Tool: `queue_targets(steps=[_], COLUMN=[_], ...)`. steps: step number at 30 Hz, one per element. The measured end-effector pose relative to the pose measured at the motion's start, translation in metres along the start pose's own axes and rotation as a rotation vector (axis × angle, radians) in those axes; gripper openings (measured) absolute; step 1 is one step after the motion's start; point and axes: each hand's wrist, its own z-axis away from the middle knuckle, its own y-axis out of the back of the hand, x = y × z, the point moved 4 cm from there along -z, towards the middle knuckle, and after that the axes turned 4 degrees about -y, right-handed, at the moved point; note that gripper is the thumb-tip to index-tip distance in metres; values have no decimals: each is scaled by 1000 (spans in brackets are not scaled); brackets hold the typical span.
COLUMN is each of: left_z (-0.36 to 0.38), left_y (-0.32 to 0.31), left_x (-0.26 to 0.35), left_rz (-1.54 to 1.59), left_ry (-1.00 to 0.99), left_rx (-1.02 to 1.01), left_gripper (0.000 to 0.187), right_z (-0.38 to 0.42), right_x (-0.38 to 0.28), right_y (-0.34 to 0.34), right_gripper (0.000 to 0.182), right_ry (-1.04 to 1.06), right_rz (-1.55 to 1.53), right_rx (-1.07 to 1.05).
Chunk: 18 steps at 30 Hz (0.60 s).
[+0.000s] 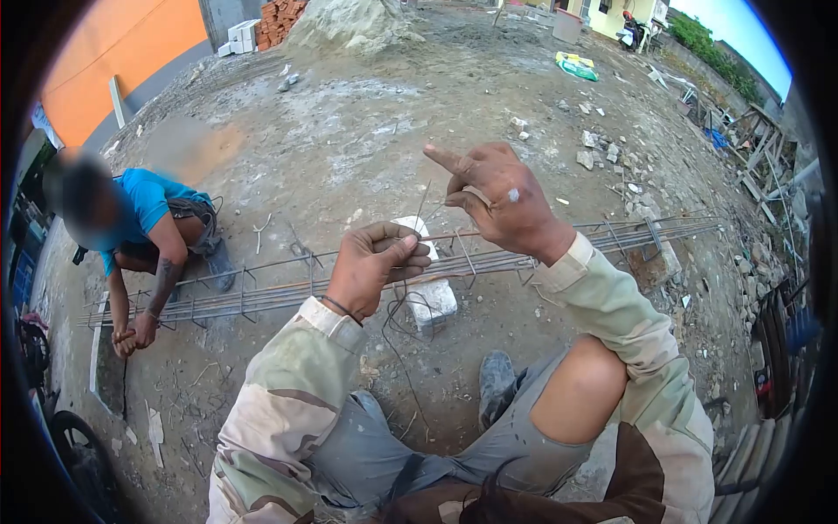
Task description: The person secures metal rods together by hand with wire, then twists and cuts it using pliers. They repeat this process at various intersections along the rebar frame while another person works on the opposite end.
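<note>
My left hand [374, 265] pinches thin tie wire [403, 349] between thumb and fingers. One short end of it sticks up above the fingertips, and a loose length trails down towards my legs. My right hand [511, 199] is raised to the right of it, index finger and thumb stretched out and apart, the other fingers partly curled; nothing shows in its grasp. Below both hands runs a long rebar cage [497, 262] of thin bars with bent stirrups [465, 260]. A pale concrete block [432, 301] lies under the cage's middle.
At the left, a co-worker in a blue shirt [161, 194] crouches with both hands at the cage's end, beside a slab [103, 367]. Rubble [594, 153] lies to the right. A sand pile [349, 24] and red bricks [281, 19] stand at the back.
</note>
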Motion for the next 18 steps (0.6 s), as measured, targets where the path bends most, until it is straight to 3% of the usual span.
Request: queue_targets(steps=[4, 6, 11, 13, 18], left_z=[-9, -14, -21, -22, -21], left_y=[-11, -7, -1, 0, -1], left_x=[-10, -14, -12, -9, -7], left_rz=[289, 436, 522, 538, 567], left_ry=[140, 174, 138, 86, 76], left_rx=[-31, -29, -95, -169, -270], left_gripper=[16, 16, 14, 14, 18], right_z=[-2, -3, -1, 3, 2], right_x=[6, 21, 45, 55, 58], right_y=[-3, -8, -22, -27, -33], right_gripper=[59, 54, 50, 47, 45], right_ry=[-72, -275, -303, -440, -447], right_rz=[-47, -300, -251, -331, -299], right_rx=[32, 76, 168, 152, 171])
